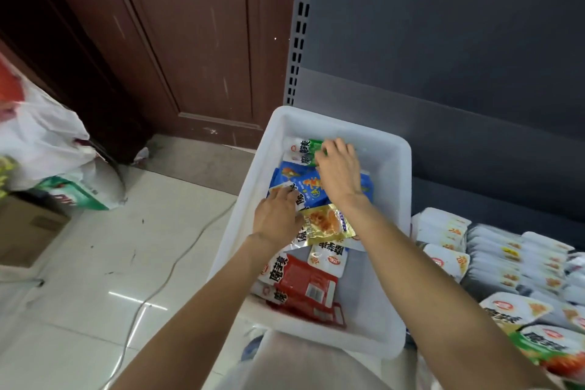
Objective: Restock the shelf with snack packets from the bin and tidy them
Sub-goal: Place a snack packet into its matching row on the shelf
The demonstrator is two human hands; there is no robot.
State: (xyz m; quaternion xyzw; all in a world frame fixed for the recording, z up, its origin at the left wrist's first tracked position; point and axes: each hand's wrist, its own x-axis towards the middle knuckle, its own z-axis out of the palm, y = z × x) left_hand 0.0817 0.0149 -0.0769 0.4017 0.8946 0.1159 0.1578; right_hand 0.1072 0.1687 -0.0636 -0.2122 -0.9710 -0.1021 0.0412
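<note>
White plastic bin (392, 174), seen from above, holding loose snack packets; both hands reach into it. The left hand (278, 215) lies with fingers fairly straight on the blue packet (297, 179) and the edge of the gold packet (327, 225), pressing rather than gripping. The right hand (338, 171) has fingertips curled at the green-and-white packets (302, 150) by the far wall; whether it already pinches one cannot be told. Red packets (308, 283) lie near the close wall. The shelf (506, 260) to the right carries rows of white packets.

Risks, as a judgement: the packets overlap and look slick, so lifting one may drag or flip its neighbours; a loose pinch may drop a packet back into the bin or onto the floor (95, 263). The crowded shelf front may shed packets if a new one is pushed in carelessly.

Edges and room: the bin walls confine both hands, and the right forearm crosses above the gold packet. The far right part of the bin floor is bare, giving room to slide packets. The path to the shelf passes over the right rim. A white cable (164, 275) trails on the floor to the left, beside bags (47, 142) and a cardboard box (28, 228).
</note>
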